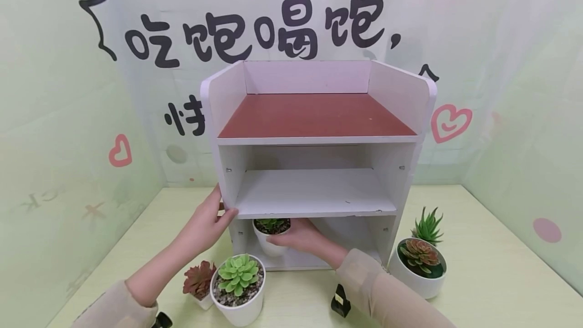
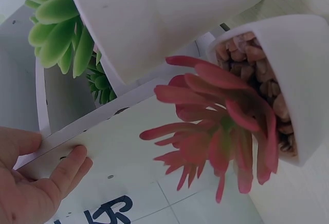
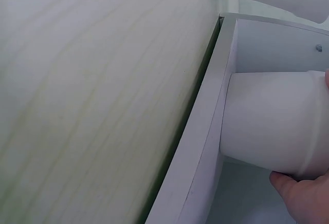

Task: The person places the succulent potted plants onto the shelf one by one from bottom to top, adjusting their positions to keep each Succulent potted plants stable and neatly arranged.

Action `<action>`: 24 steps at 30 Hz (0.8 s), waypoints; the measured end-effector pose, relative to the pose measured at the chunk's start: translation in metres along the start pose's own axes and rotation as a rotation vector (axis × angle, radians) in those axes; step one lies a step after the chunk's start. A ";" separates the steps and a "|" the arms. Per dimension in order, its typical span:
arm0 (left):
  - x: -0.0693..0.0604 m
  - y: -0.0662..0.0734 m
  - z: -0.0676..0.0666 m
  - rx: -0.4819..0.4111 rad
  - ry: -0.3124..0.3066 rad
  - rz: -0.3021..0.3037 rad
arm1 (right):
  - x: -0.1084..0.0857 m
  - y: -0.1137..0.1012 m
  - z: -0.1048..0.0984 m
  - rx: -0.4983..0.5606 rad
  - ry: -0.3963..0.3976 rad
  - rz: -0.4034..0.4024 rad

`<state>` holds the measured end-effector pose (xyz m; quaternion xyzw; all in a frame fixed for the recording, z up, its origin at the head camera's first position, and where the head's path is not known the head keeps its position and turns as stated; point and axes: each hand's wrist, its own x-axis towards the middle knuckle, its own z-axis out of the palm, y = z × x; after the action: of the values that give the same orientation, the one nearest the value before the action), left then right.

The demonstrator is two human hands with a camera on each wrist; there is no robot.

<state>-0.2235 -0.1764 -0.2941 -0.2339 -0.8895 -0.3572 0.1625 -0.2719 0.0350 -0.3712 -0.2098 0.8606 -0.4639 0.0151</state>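
A white shelf unit with a reddish-brown top board stands on the table. My left hand grips the front edge of its left side panel, the thumb on one face and the fingers on the other, as the left wrist view shows. In the bottom compartment, toward the left, my right hand holds a potted succulent by its white pot. That pot is upright, its base at the compartment floor in the right wrist view. The middle shelf hides the plant's top.
In front of the unit's left side stand a green succulent in a white pot and a small red succulent. At the right are a reddish succulent's pot and a spiky green plant. A black object lies near the right forearm.
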 end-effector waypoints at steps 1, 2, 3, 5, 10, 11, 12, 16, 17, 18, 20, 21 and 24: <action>0.000 0.000 0.000 -0.001 -0.001 -0.002 | 0.000 0.000 0.000 0.002 0.000 0.005; 0.000 0.000 0.000 0.000 -0.002 -0.004 | 0.001 0.001 0.000 0.002 0.000 0.007; 0.000 0.000 0.000 -0.001 -0.002 -0.006 | 0.002 0.001 0.000 0.003 0.000 0.010; 0.001 0.000 -0.001 -0.004 -0.002 -0.007 | 0.002 0.001 0.000 0.015 -0.003 0.012; 0.000 0.000 0.000 -0.011 -0.001 -0.010 | -0.003 -0.003 -0.005 0.021 -0.013 0.004; 0.000 0.000 0.000 -0.011 -0.001 -0.011 | -0.006 -0.005 -0.007 0.007 -0.021 0.004; 0.000 0.000 0.000 -0.011 -0.001 -0.013 | -0.010 -0.007 -0.008 -0.013 -0.020 0.003; -0.001 0.000 0.001 -0.014 -0.002 -0.022 | -0.031 -0.016 -0.016 -0.123 -0.018 0.017; -0.001 0.000 0.001 -0.012 -0.001 -0.020 | -0.038 -0.018 -0.017 -0.149 -0.017 0.014; -0.001 0.000 0.001 -0.010 -0.001 -0.019 | -0.044 -0.019 -0.019 -0.173 -0.010 0.011; -0.001 -0.001 0.001 -0.007 -0.001 -0.019 | -0.057 -0.021 -0.020 -0.196 -0.005 -0.015; -0.001 -0.001 0.001 -0.004 -0.001 -0.017 | -0.063 -0.021 -0.020 -0.198 0.001 -0.032; -0.001 -0.001 0.001 0.003 0.001 -0.014 | -0.080 -0.021 -0.018 -0.205 -0.002 -0.104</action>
<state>-0.2234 -0.1766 -0.2952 -0.2274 -0.8916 -0.3570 0.1608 -0.1955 0.0693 -0.3577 -0.2551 0.8914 -0.3734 -0.0297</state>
